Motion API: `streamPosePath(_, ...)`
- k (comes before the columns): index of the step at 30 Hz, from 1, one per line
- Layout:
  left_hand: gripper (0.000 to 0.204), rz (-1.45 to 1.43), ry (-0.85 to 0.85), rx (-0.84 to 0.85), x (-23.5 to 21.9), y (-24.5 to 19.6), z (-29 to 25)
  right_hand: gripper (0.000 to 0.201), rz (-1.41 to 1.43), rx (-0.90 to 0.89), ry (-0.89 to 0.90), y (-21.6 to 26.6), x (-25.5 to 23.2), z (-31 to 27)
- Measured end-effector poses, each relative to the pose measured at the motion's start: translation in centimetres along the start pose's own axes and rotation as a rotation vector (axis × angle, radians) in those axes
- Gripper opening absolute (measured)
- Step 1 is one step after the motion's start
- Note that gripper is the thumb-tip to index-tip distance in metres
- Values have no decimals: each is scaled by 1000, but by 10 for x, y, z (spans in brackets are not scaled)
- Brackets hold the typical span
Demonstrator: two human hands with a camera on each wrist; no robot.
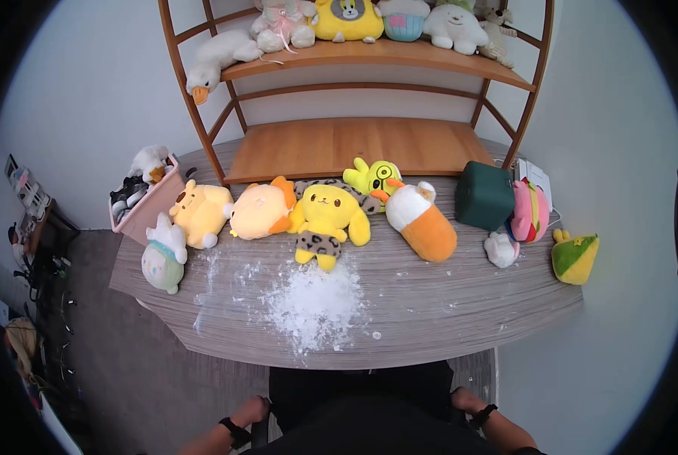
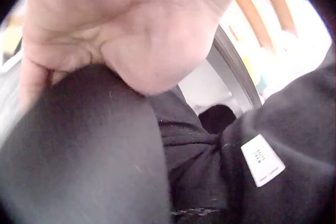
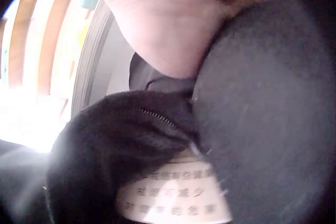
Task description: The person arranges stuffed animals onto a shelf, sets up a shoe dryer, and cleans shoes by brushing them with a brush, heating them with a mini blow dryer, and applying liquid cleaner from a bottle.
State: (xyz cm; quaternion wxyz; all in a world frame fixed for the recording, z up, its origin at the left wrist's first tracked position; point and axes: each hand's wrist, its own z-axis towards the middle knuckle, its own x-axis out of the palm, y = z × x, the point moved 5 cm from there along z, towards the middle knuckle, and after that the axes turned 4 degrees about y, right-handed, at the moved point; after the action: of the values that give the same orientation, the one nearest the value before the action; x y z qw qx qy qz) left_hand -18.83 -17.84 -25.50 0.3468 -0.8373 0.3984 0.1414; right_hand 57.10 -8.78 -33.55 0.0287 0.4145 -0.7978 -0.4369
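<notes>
Sitting in dark clothing at a grey wood-grain table [image 1: 506,311], a person rests both bare hands on the chair, just back from the table's near edge. The left hand [image 1: 249,410] lies with its palm on the rounded end of the left armrest [image 2: 94,150], fingers reaching over the far side; how tightly they close, I cannot tell from where I stand. The right hand [image 1: 468,400] sets the heel of its palm on the right armrest [image 3: 268,113], its fingers out of clear sight and its grip likewise impossible to tell. Black bands circle both wrists, and a white label [image 2: 263,160] shows against the dark cloth beside the left armrest. On the tabletop, white powder [image 1: 316,303] spreads in front of a yellow plush toy [image 1: 327,212] with leopard-print trim, which sits between a round orange plush [image 1: 261,211] and an orange-and-white plush [image 1: 424,226] lying aslant. A dark green box [image 1: 484,196] stands farther right, near a pink plush [image 1: 530,212]; a pink basket [image 1: 153,205] of soft toys sits at the left, and more plush animals line the upper board of a wooden shelf [image 1: 354,148] behind
</notes>
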Motion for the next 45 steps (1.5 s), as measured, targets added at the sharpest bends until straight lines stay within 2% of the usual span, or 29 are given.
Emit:
streamPosePath(1,28,648,62,432,-2,-34,-10,27,-325,145,20,42,-9,-12)
streamPosePath(2,28,656,38,264,-11,-43,-16,28,-645,293,40,98,-7,6)
streamPosePath(3,28,662,16,97,-50,-111,-40,24,-874,184,80,140,-16,1)
streamPosePath(5,26,683,-238,192,-72,-153,-31,25,-780,249,-346,209,-47,-8)
streamPosePath(7,40,673,-291,246,-70,-180,-10,32,-679,9,-485,270,-60,-1)
streamPosePath(8,45,663,-288,288,-67,-192,-5,37,-649,-144,-489,295,-57,3)
streamPosePath(9,45,662,-291,298,-66,-204,2,44,-631,-167,-397,304,-50,16)
streamPosePath(10,48,669,-215,253,-61,-209,8,51,-604,-118,-288,313,-42,26)
streamPosePath(11,52,681,-147,209,-60,-212,16,56,-631,-172,-167,326,-32,35)
streamPosePath(12,52,688,-158,218,-62,-214,27,53,-765,-308,-167,315,-21,54)
streamPosePath(14,58,620,-312,367,-62,-213,42,53,-886,-436,-205,333,-11,66)
streamPosePath(15,62,581,-381,434,-61,-207,47,53,-881,-439,-206,327,-9,76)
streamPosePath(16,62,582,-381,426,-59,-199,53,50,-799,-433,-164,318,-6,90)
streamPosePath(18,65,353,-179,314,-58,-183,72,47,-720,-433,-125,310,-9,109)
streamPosePath(19,65,352,-179,313,-69,-190,72,44,-627,-427,-119,307,-13,112)
streamPosePath(20,67,296,94,116,-75,-192,71,42,-533,-417,-108,303,-15,112)
streamPosePath(21,70,232,365,-85,-72,-186,65,43,-375,-365,-9,302,-18,112)
streamPosePath(22,70,229,362,-87,-63,-168,68,43,-377,-368,-7,294,-18,109)
streamPosePath(24,72,25,289,77,-53,-138,84,38,-305,-511,-224,283,-31,108)
streamPosePath(25,70,37,359,125,-57,-146,80,34,8,93,26,285,-36,94)
streamPosePath(26,63,77,290,173,-59,-148,80,34,6,91,19,280,-38,99)
streamPosePath(28,56,330,466,178,-60,-160,93,28,452,108,107,254,-34,106)
streamPosePath(29,52,283,407,221,-70,-174,86,28,454,120,110,244,-38,112)
streamPosePath(31,45,215,342,273,-69,-174,81,26,366,21,376,237,-31,118)
streamPosePath(32,45,215,343,271,-69,-171,80,26,366,22,378,256,-32,109)
streamPosePath(34,39,142,259,339,-71,-170,78,39,-226,-120,141,292,-41,88)
streamPosePath(38,34,283,339,330,-61,-161,89,39,-216,-135,122,288,-39,96)
streamPosePath(40,30,72,234,382,-66,-160,88,39,-203,-143,108,288,-29,98)
streamPosePath(45,34,93,288,377,-66,-167,87,40,-168,-164,93,288,-29,98)
